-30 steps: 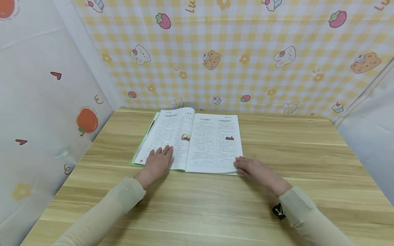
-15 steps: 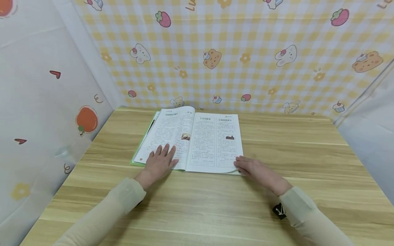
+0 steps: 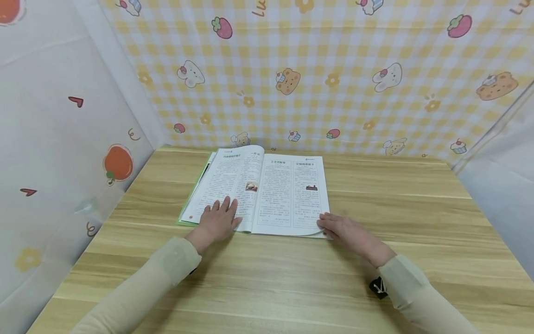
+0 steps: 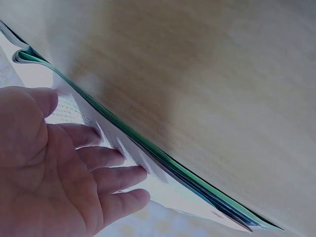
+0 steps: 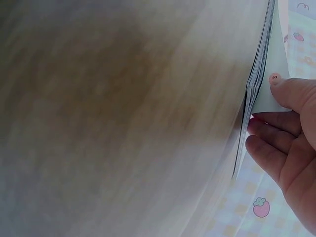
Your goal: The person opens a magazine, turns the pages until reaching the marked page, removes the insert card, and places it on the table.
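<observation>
— Left hand (image 3: 217, 222) of mine lies with its fingers spread; my right hand (image 3: 347, 232) pinches a page corner.

— What's the biggest thing around you?

— Checked cloth (image 3: 325, 106), hung behind everything, perhaps just to screen the background. Then comes the table (image 3: 400, 199), roomy enough for both my forearms.

— And the book?

— The book (image 3: 260, 204) lies spread out on the table in front of me, its top close to the cloth. I'd guess it sits there so my arms reach it at ease.

— Why treat the two sides differently?

— The left page (image 3: 225, 181) bulges near the spine, so my flat fingers there probably steady it. On the right page (image 3: 277, 204) I have the lower outer corner between thumb and fingers, likely because a corner is the easiest bit to lift; it curls, showing sheets beneath.

— Anything smaller?

— Two printed pictures (image 3: 251, 186), one per page, and a tiny round mark (image 5: 274, 78) beside my right thumb.
</observation>
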A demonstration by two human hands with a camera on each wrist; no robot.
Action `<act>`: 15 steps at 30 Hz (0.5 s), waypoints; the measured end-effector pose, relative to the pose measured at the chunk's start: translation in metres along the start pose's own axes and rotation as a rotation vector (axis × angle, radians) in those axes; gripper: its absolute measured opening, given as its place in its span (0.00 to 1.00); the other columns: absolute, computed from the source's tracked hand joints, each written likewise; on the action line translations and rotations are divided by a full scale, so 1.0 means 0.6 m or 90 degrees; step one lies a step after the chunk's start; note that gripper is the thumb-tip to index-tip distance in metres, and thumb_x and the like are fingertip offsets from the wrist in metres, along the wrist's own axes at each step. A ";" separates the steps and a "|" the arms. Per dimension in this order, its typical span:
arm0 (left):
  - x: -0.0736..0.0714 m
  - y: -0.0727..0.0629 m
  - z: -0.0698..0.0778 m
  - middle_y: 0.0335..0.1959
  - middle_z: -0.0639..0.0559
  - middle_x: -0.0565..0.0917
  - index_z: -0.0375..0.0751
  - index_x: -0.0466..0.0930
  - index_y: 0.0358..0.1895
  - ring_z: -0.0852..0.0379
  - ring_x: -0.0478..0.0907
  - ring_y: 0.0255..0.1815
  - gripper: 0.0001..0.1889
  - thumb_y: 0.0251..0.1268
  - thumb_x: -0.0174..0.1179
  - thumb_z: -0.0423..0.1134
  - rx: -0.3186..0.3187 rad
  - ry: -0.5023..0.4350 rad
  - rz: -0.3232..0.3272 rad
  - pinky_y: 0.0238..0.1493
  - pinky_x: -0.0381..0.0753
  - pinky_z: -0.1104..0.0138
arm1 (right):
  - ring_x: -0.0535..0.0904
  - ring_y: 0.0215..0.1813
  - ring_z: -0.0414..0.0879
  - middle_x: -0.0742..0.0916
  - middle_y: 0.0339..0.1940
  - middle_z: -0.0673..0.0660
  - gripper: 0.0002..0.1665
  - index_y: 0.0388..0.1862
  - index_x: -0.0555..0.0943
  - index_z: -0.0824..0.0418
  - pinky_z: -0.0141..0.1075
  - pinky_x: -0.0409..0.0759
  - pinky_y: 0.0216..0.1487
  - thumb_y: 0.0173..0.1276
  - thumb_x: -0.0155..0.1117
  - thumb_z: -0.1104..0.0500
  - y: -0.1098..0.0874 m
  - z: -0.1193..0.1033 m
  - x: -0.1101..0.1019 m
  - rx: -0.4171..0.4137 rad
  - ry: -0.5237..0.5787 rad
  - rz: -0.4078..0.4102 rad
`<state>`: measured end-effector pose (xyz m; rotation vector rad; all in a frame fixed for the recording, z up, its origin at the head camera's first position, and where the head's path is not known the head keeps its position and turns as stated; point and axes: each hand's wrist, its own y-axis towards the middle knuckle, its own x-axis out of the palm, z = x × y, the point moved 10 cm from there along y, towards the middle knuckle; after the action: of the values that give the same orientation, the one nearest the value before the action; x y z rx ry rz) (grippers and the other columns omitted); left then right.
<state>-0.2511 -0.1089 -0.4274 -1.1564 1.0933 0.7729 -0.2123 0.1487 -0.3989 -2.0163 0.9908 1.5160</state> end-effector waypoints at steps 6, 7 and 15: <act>-0.004 0.002 0.001 0.72 0.32 0.56 0.28 0.54 0.70 0.31 0.55 0.70 0.32 0.75 0.39 0.51 0.002 0.002 0.007 0.66 0.56 0.41 | 0.77 0.58 0.61 0.81 0.56 0.68 0.17 0.52 0.80 0.71 0.51 0.75 0.57 0.64 0.59 0.70 -0.003 -0.001 -0.004 -0.015 -0.006 0.012; -0.005 0.002 0.001 0.71 0.31 0.56 0.27 0.54 0.70 0.32 0.55 0.70 0.32 0.75 0.39 0.51 0.002 0.003 0.007 0.67 0.56 0.41 | 0.77 0.58 0.61 0.81 0.55 0.68 0.17 0.51 0.80 0.70 0.51 0.75 0.57 0.63 0.60 0.70 -0.004 -0.001 -0.004 -0.018 -0.006 0.015; -0.018 -0.003 0.004 0.72 0.30 0.55 0.24 0.53 0.70 0.34 0.55 0.71 0.32 0.76 0.37 0.50 0.017 -0.037 0.008 0.68 0.55 0.42 | 0.78 0.57 0.59 0.83 0.54 0.65 0.18 0.50 0.80 0.69 0.48 0.77 0.55 0.60 0.62 0.72 -0.007 0.002 -0.009 -0.009 0.000 0.029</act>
<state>-0.2521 -0.1064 -0.4167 -1.0991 1.0609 0.7953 -0.2109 0.1540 -0.3945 -2.0160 1.0355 1.5507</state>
